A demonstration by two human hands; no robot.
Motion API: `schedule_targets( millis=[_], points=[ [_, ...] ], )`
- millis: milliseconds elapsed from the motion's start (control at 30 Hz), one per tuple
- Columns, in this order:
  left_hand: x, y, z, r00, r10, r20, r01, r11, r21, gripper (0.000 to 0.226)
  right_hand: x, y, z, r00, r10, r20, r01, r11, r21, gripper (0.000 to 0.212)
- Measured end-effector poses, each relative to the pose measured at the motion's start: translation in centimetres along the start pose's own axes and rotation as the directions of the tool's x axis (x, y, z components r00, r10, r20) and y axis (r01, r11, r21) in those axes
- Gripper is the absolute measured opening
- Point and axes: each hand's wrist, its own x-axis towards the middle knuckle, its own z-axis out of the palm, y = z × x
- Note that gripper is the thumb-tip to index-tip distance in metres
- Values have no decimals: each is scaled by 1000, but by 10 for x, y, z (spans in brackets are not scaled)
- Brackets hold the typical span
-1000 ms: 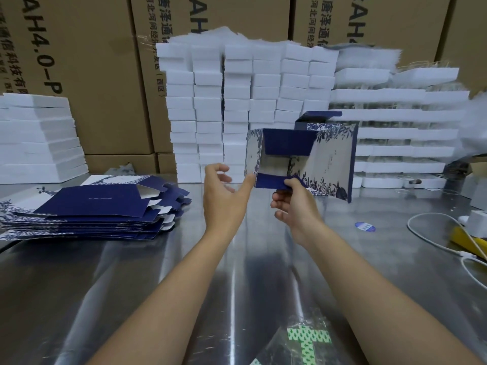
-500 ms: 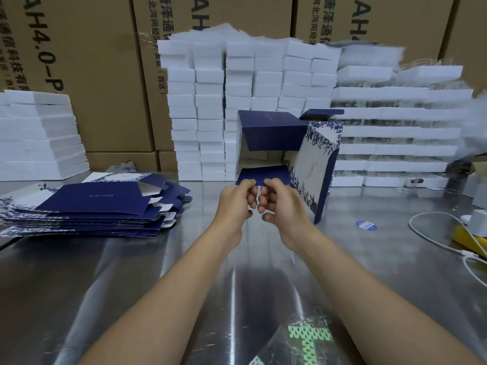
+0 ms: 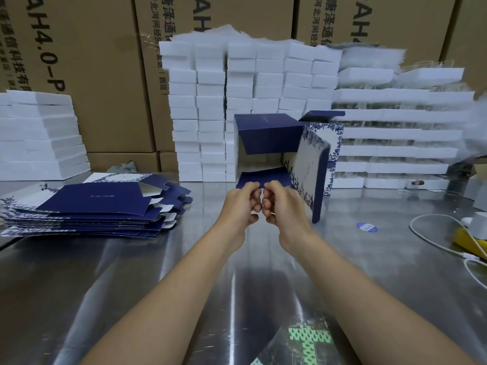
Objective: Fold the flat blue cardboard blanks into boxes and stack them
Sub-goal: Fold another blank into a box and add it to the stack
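Observation:
A half-folded blue box (image 3: 268,133) with white floral side panels hangs in the air above the metal table (image 3: 131,272), its open end facing me. My left hand (image 3: 241,202) and my right hand (image 3: 280,204) sit side by side and both pinch the box's lower blue flap (image 3: 263,176) at its near edge. A floral side flap (image 3: 311,175) swings open on the right. The stack of flat blue blanks (image 3: 95,206) lies on the table at the left.
Piles of white foam blocks (image 3: 250,88) rise behind the box, with more at the far left (image 3: 39,135) and right (image 3: 395,143). Brown cartons line the back. A white cable (image 3: 432,238), a yellow item (image 3: 469,241) and a round blue sticker (image 3: 366,227) lie at the right.
The box turned so its open end faces me. My left hand came in from the box's left side, and both hands now pinch the lower flap together.

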Motion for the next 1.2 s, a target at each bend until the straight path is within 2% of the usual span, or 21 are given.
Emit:
schedule_targets(
  millis=[100, 267, 400, 567, 633, 767, 900, 967, 1033, 1133, 1200],
  points=[
    [-1, 0, 0, 1000, -15, -2, 15, 1000, 2, 34, 2, 4, 2, 996, -1, -84, 3, 1000, 31, 31],
    [-2, -1, 1, 996, -25, -81, 25, 1000, 0, 36, 5, 8, 1, 990, -17, -142, 25, 998, 60, 18],
    [-1, -1, 1, 995, -15, -101, 16, 1000, 4, 33, 7, 8, -1, 989, 9, -150, -15, 999, -36, 25],
    [-2, -1, 3, 995, -32, -98, 31, 999, -10, 34, 9, 11, -1, 973, 10, -231, 3, 998, 58, 15],
    [-2, -3, 4, 992, -35, -120, 32, 999, -20, 37, 10, 12, -2, 970, -14, -243, 34, 996, 77, 16],
    [0, -4, 4, 986, -18, -164, 18, 1000, 0, 38, 12, 14, -2, 971, 8, -240, 1, 999, 39, 20],
    [1, -1, 4, 989, -11, -149, 15, 1000, 26, 38, 15, 17, -3, 933, 9, -359, 30, 994, 102, 27],
    [0, -1, 5, 988, -10, -155, 13, 1000, 20, 41, 19, 19, -5, 926, -36, -375, 71, 994, 80, 29],
    [0, -2, 5, 985, 0, -170, 0, 1000, -3, 42, 21, 20, -6, 939, -92, -332, 117, 991, 58, 31],
    [0, -1, 3, 981, 17, -191, -22, 999, -25, 42, 18, 19, -3, 942, -105, -319, 125, 991, 41, 31],
    [1, 1, 2, 980, 23, -197, -31, 999, -37, 41, 15, 19, -2, 928, -193, -319, 213, 977, 27, 38]
  ],
)
